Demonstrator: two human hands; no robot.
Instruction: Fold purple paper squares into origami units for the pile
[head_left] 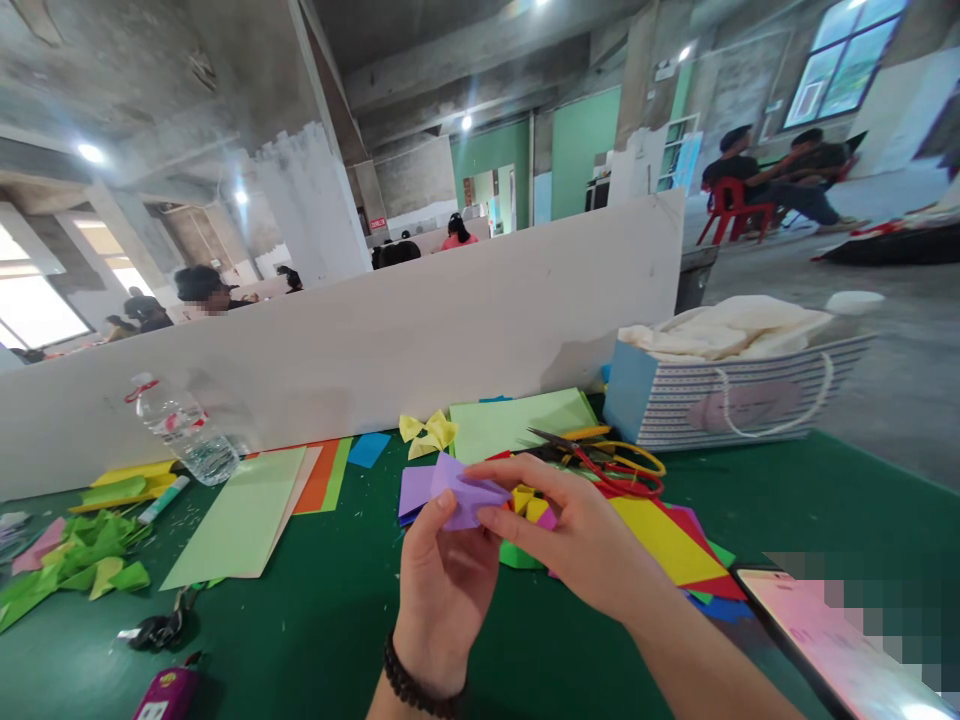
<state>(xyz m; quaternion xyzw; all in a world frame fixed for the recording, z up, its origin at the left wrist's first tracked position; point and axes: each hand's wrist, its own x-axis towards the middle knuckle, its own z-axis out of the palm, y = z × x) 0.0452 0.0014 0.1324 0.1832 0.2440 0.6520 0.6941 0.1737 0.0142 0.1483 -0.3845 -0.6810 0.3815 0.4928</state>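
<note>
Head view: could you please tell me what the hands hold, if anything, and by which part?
A folded purple paper: the left hand pinches its lower left part, and the right hand touches its right side.

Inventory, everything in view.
Table: one, green, foreground
Partition: one, white, behind table
Folded paper: one, purple, centre
Paper bow: one, yellow, near partition
Paper sheets: several, mixed, table
Paper scraps: uncountable, mostly green, left
Scissors: apparently two, red and yellow, right
Bottle: one, clear, left
Tube: one, teal, left
Keys: one bunch, dark, left
Unclear item: one, magenta, front left
Phone: one, pink screen, right
Gift bag: one, striped blue, right
Chairs: about two, red, background
People: several, various clothes, background
Windows: several, bright, background
Lights: several, white, overhead
Left grip: one, bare, holding paper
Right grip: one, bare, holding paper
</note>
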